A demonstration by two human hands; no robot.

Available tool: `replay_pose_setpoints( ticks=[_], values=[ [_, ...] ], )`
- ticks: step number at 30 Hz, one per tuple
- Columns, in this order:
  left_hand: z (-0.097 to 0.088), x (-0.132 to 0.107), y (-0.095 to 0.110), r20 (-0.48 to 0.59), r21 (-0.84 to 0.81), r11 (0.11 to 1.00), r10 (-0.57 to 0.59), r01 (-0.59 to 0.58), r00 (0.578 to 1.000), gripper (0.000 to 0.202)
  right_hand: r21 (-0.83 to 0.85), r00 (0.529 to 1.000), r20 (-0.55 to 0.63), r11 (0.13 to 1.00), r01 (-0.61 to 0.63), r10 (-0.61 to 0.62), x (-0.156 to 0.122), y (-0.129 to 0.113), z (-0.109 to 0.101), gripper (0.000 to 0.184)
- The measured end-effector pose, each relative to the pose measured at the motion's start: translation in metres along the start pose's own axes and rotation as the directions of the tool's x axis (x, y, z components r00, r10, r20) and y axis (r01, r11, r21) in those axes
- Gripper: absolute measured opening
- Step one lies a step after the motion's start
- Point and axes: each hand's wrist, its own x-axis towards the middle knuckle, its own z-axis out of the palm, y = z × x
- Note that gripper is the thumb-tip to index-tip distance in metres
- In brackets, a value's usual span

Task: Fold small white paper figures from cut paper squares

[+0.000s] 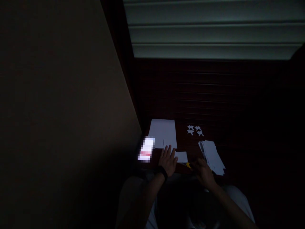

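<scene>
My left hand (168, 162) lies flat, its fingers stretched out and a dark band at the wrist. It rests over the left side of a small white sheet of paper (181, 156), its fingertips reaching the lower edge of a larger white sheet (163, 132). Close by on the right, my right hand (202, 170) is closed around a yellow utility knife (188, 165). The knife's thin blade points left along the near edge of the small sheet. In the dim light I cannot tell whether the blade touches the paper.
A phone with a lit, blurred screen (146, 149) lies left of my left hand. Several small folded paper pieces (190, 131) sit at the back. To the right is a stack of white paper (213, 156) with a pen (203, 149) along it. A wall (71, 79) rises at left.
</scene>
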Motion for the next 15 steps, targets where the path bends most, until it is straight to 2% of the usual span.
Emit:
replay_pose_setpoints(
  ticks=[4, 10, 15],
  values=[
    [0.0, -0.0002, -0.0002, -0.005, -0.006, 1.0, 0.001, -0.001, 1.0, 0.051, 0.015, 1.0, -0.024, 1.0, 0.002, -0.001, 0.0031, -0.0048, 0.0017, 0.033],
    [0.0011, 0.0, -0.0008, -0.001, -0.01, 1.0, -0.003, 0.003, 1.0, 0.051, 0.064, 1.0, 0.006, 0.998, 0.008, -0.009, 0.0015, -0.0053, 0.0007, 0.032],
    [0.0019, -0.0002, -0.0011, -0.013, -0.02, 1.0, -0.005, 0.004, 1.0, 0.051, 0.258, 0.996, -0.033, 0.964, -0.072, 0.083, 0.0074, -0.0055, 0.0005, 0.035]
  ],
)
